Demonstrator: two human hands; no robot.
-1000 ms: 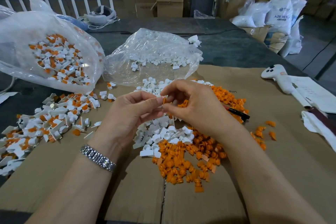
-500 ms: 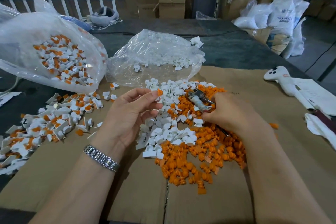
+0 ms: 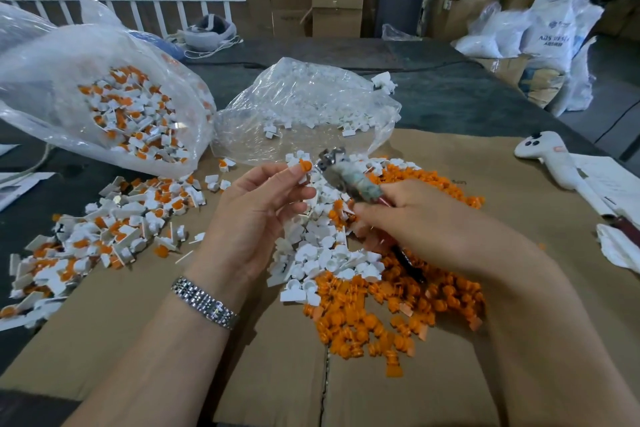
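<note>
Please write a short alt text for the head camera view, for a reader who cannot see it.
The left hand pinches a small white part with an orange cap while the right hand grips a metal-tipped tool, its tip close beside that part. Below them, loose white pieces and orange pieces lie heaped on cardboard.

"ABS" on the white sack [image 3: 554, 32], other print illegible.

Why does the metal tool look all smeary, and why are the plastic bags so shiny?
Head view: the tool gripped by the right hand is smeared by motion blur, while the orange-capped piece pinched by the left hand looks sharp; head view again, the middle clear bag shows white glare on its crinkles; the wide lens makes the forearms loom large at the bottom edge.
</note>
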